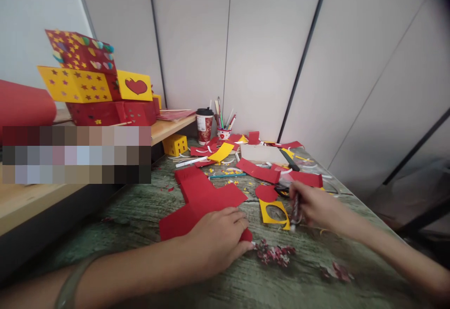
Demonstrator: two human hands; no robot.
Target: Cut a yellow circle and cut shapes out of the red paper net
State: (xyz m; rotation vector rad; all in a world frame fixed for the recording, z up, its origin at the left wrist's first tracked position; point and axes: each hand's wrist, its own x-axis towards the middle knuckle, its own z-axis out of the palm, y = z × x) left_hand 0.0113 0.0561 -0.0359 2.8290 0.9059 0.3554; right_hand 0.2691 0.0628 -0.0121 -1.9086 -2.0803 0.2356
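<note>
A cross-shaped sheet of red card (200, 196) lies on the table, with folded-looking panels. Across its near right part rests my left hand (220, 234), fingers laid flat and the thumb at the card's edge. Something small and white shows at the thumb tip. My right hand (305, 201) is closed around a slim tube with a white tip (295, 213), tip pointing down. Just left of that tube lies a yellow card square with a round hole (276, 213). A red card disc (266, 192) touches or nearly touches its upper edge.
Red scraps (258, 170), yellow strips (221, 152) and a grey-white board (262, 153) cover the far table. Behind them stand a lidded paper cup (204, 126) and a pen holder (224, 133). Decorated boxes (84, 84) are stacked on the wooden shelf (176, 128) at left.
</note>
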